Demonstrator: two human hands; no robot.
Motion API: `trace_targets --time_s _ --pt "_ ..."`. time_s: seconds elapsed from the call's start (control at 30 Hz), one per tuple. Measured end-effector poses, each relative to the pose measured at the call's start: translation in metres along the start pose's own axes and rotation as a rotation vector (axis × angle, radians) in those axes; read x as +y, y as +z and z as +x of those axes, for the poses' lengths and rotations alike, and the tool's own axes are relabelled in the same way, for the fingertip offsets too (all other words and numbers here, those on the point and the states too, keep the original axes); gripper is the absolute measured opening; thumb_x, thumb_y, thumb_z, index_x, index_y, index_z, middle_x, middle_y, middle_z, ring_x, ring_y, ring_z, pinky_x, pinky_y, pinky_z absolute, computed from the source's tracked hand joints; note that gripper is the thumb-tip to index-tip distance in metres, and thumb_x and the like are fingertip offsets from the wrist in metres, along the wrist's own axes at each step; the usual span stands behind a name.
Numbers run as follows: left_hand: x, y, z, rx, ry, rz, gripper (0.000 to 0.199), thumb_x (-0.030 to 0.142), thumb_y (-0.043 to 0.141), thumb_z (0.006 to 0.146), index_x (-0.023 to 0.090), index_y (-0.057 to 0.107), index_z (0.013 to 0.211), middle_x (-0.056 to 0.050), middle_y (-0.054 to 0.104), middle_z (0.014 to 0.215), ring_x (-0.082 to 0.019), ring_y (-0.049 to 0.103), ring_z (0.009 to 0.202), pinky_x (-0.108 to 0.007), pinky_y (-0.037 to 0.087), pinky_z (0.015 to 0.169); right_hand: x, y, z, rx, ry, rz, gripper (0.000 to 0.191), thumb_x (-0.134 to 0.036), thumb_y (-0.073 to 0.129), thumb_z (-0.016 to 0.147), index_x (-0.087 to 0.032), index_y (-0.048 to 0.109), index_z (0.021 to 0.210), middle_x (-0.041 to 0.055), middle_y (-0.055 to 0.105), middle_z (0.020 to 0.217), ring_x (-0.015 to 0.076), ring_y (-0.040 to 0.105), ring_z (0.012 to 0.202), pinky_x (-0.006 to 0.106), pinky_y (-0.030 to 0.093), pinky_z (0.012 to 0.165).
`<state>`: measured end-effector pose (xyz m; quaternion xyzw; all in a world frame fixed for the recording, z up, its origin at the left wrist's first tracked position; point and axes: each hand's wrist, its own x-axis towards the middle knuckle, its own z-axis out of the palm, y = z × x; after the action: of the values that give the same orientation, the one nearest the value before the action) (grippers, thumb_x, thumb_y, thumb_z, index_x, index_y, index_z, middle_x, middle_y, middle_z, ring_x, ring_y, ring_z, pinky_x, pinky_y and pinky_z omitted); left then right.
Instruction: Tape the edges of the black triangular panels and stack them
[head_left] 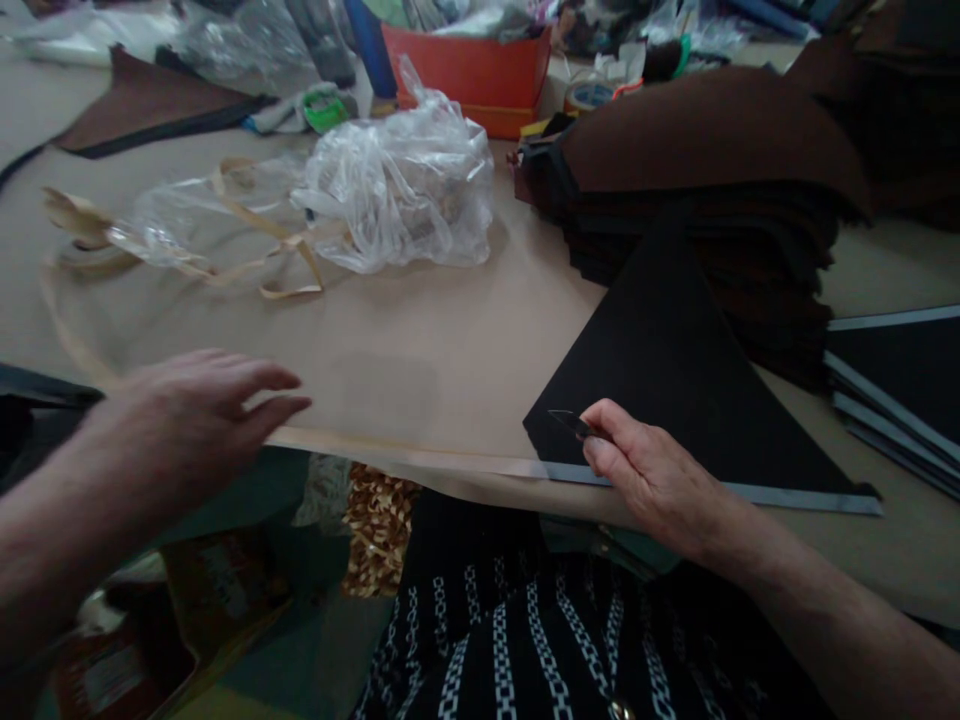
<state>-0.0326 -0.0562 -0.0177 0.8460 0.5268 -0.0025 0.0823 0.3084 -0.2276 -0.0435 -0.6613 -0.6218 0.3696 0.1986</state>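
My right hand (649, 470) pinches a small pointed blade (568, 421) above a black fabric piece (660, 360). A pale grey strip (802, 498) runs along that piece's near edge. From the piece's left corner a cream tape (420, 455) stretches left along the table edge. My left hand (217, 400) hovers near the tape's left end, thumb and fingers apart, with nothing visible between them.
A clear plastic bag (405, 190) and loose tape loops (289, 245) lie on the table (465, 350). Stacked brown fabric (705, 130) stands behind the black piece. Grey-edged black pieces (900, 390) lie right. A red box (472, 75) is at the back.
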Motion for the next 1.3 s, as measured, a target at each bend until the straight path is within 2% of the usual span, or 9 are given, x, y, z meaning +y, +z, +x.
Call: trace_targets --time_s 0.1,0.17,0.23,0.3,0.37,0.53,0.87,1.1,1.3 --pt "0.088 0.02 -0.013 -0.142 0.324 -0.119 0.032 0.04 0.046 0.088 0.015 0.064 0.092 -0.006 0.065 0.09 -0.02 0.056 0.088 -0.032 0.04 0.083 -0.001 0.001 -0.009 0.073 -0.086 0.051 0.015 -0.024 0.041 0.091 -0.02 0.052 0.08 -0.0001 0.055 0.074 0.0124 0.052 0.067 0.025 0.038 0.061" --pt "0.131 0.036 -0.018 -0.208 0.464 -0.158 0.025 0.034 0.044 0.09 0.018 0.064 0.089 -0.005 0.065 0.088 -0.02 0.056 0.087 -0.033 0.041 0.082 -0.002 0.005 -0.014 0.107 -0.119 0.1 0.016 -0.021 0.046 0.089 -0.02 0.058 0.078 0.001 0.057 0.079 0.0127 0.054 0.074 0.025 0.04 0.065" --pt "0.159 0.048 -0.019 -0.189 0.498 -0.092 0.019 0.03 0.048 0.088 0.019 0.062 0.091 -0.006 0.065 0.087 -0.023 0.056 0.086 -0.036 0.041 0.078 -0.002 0.01 -0.016 0.109 -0.077 0.162 0.014 -0.02 0.05 0.087 -0.02 0.062 0.081 0.0002 0.059 0.079 0.012 0.055 0.074 0.024 0.041 0.065" --pt "0.173 0.054 -0.017 -0.151 0.484 -0.018 0.015 0.029 0.05 0.086 0.019 0.061 0.091 -0.006 0.065 0.087 -0.025 0.056 0.084 -0.038 0.04 0.073 -0.001 0.016 -0.017 0.07 0.004 0.206 0.012 -0.021 0.052 0.086 -0.021 0.064 0.085 -0.0016 0.061 0.076 0.0108 0.056 0.069 0.023 0.041 0.063" --pt "0.178 0.056 -0.015 -0.147 0.459 0.038 0.011 0.027 0.052 0.085 0.019 0.059 0.089 -0.006 0.065 0.087 -0.025 0.056 0.081 -0.037 0.038 0.07 0.001 0.021 -0.018 0.04 0.074 0.204 0.014 -0.02 0.053 0.085 -0.021 0.063 0.094 -0.0037 0.06 0.069 0.0097 0.054 0.061 0.022 0.04 0.058" --pt "0.18 0.053 -0.011 -0.173 0.46 0.104 0.01 0.023 0.05 0.085 0.018 0.056 0.078 -0.006 0.066 0.079 -0.025 0.057 0.076 -0.038 0.036 0.07 0.003 0.033 -0.017 0.06 0.106 0.091 0.049 -0.022 0.054 0.083 -0.02 0.048 0.132 -0.0051 0.059 0.064 0.0094 0.051 0.054 0.023 0.038 0.054" --pt "0.177 0.057 -0.005 -0.126 0.544 0.074 0.011 0.022 0.054 0.082 0.021 0.054 0.071 -0.002 0.063 0.07 -0.023 0.053 0.069 -0.038 0.027 0.067 0.008 0.046 -0.017 0.047 0.007 -0.093 0.044 -0.022 0.048 0.085 -0.019 0.051 0.129 0.0008 0.066 0.074 0.0117 0.056 0.055 0.025 0.04 0.053" --pt "0.172 0.062 -0.006 -0.076 0.58 0.034 0.01 0.021 0.056 0.079 0.022 0.053 0.069 -0.002 0.061 0.067 -0.023 0.05 0.065 -0.038 0.024 0.065 0.01 0.049 -0.015 0.034 -0.008 -0.187 0.043 -0.022 0.049 0.085 -0.02 0.05 0.128 0.0023 0.067 0.078 0.0159 0.062 0.064 0.029 0.045 0.06" --pt "0.175 0.054 -0.005 -0.154 0.559 0.002 0.011 0.016 0.053 0.08 0.021 0.055 0.071 -0.003 0.062 0.069 -0.022 0.051 0.067 -0.038 0.026 0.066 0.007 0.05 -0.013 0.012 0.004 -0.287 0.041 -0.019 0.049 0.083 -0.021 0.05 0.124 0.0013 0.067 0.074 0.0193 0.065 0.065 0.03 0.045 0.059"
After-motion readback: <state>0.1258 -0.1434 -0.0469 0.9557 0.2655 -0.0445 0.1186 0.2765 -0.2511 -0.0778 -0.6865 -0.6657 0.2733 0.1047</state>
